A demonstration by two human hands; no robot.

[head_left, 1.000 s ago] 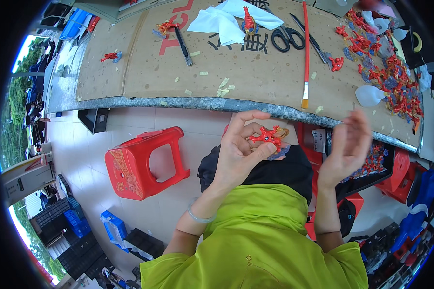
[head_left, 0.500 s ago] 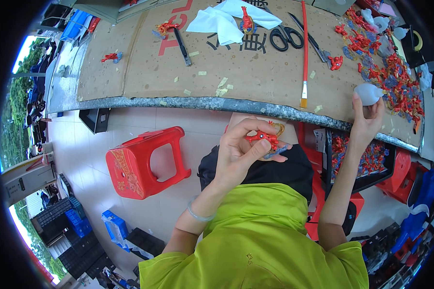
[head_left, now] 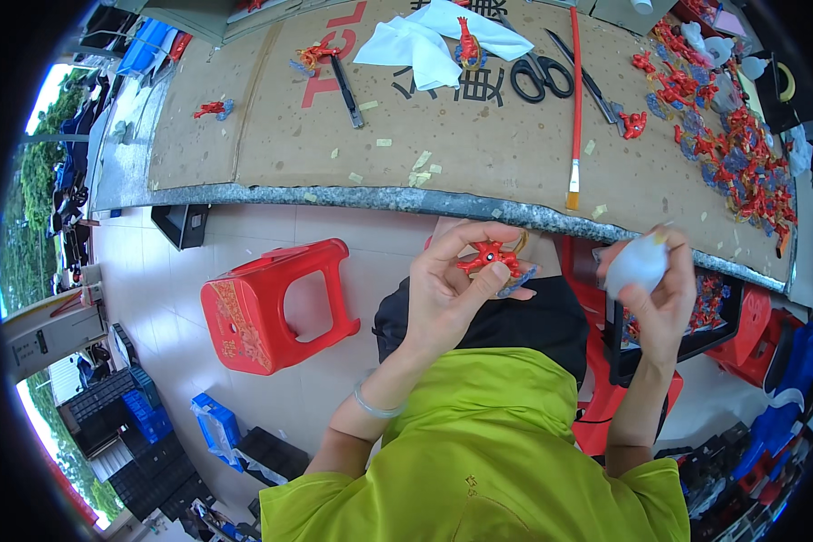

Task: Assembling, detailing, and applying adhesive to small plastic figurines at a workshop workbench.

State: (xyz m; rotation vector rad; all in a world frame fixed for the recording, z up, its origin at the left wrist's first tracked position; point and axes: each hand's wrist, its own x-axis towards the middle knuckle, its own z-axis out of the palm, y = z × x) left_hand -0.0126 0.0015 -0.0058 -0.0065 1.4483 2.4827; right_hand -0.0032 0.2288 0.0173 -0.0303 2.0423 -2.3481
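My left hand [head_left: 452, 289] holds a small red crab-shaped figure [head_left: 490, 259] between thumb and fingers, just below the table's front edge, above my lap. My right hand [head_left: 661, 298] grips a small white plastic bag [head_left: 637, 264] to the right of it, close to the table edge. A heap of several more red figures [head_left: 741, 163] lies on the table at the far right.
A cardboard-covered table [head_left: 289, 144] carries black scissors [head_left: 540, 77], a red-handled brush [head_left: 575, 99], white tissue [head_left: 425, 41] and a dark tool [head_left: 346, 79]. A red plastic stool [head_left: 271, 307] stands on the floor at left. Blue crates [head_left: 217, 425] lie lower left.
My right hand reached up to the table edge, took the white bag and has come back down with it. The left hand kept the red figure almost still.
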